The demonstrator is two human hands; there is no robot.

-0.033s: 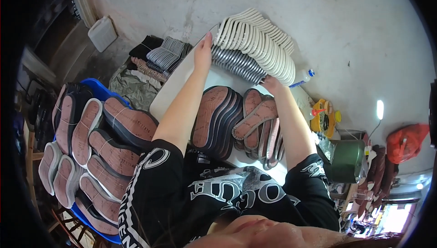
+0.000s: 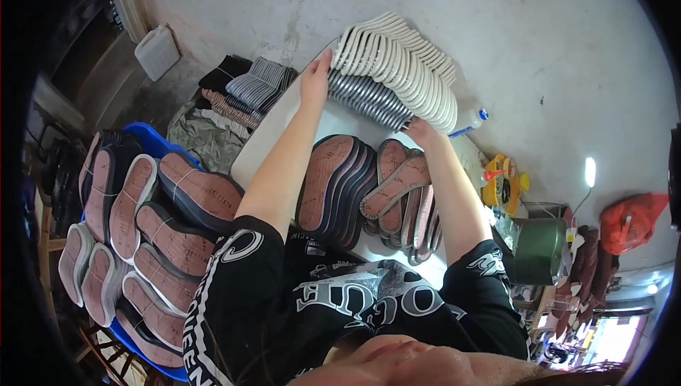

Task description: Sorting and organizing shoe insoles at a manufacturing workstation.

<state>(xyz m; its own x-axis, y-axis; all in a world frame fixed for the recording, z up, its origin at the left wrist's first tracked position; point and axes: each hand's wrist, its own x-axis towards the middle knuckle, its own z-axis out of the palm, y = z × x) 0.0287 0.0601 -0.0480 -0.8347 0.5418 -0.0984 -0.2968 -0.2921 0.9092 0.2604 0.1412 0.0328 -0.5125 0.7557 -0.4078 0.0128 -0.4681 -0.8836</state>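
Note:
On a white tabletop [image 2: 259, 146] against the wall, my two hands clasp a row of grey soles [image 2: 369, 95] standing on edge. My left hand [image 2: 314, 82] presses along the row's left end with its fingers stretched. At the right end is my right hand [image 2: 423, 133], its fingertips partly hidden by the soles. A longer row of cream-white soles [image 2: 404, 67] stands on edge right behind the grey ones. Nearer to me lie a fanned stack of dark-edged soles with pinkish-brown faces [image 2: 330, 180] and a looser pile of similar soles [image 2: 401, 184].
A blue tub [image 2: 152, 131] heaped with tied bundles of soles stands at my left. Beyond it are folded striped bundles [image 2: 259, 81] and a white jerrycan [image 2: 157, 53]. To the right are a bottle [image 2: 469, 122], a yellow basket [image 2: 500, 187] and a green container [image 2: 539, 251].

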